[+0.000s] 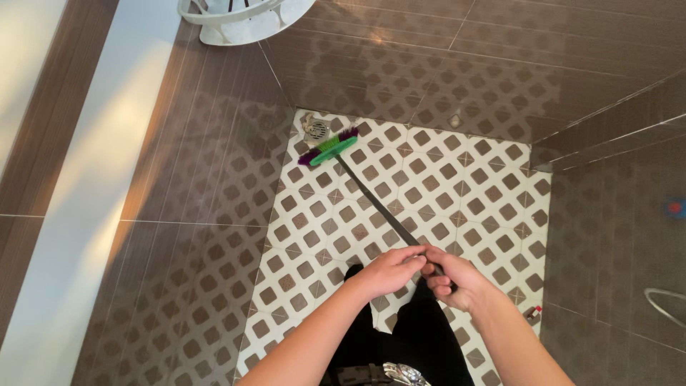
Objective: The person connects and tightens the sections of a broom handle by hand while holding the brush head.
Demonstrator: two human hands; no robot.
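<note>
White plastic rack (236,20) stands at the far left wall. The floor drain (316,130) sits in the far left corner of the patterned floor (457,186); the green scrub brush head (330,148) rests just beside it. Left hand (389,270) and right hand (450,277), each grip closed around the long black handle (375,204), hold it angled toward that corner. Walls hem three sides; open floor lies right.

Long thin dark-handled scrub brush (371,200) with green head and purple bristles, slanted from centre-bottom of frame up to upper-centre, head resting on patterned tile beside round metal drain.
</note>
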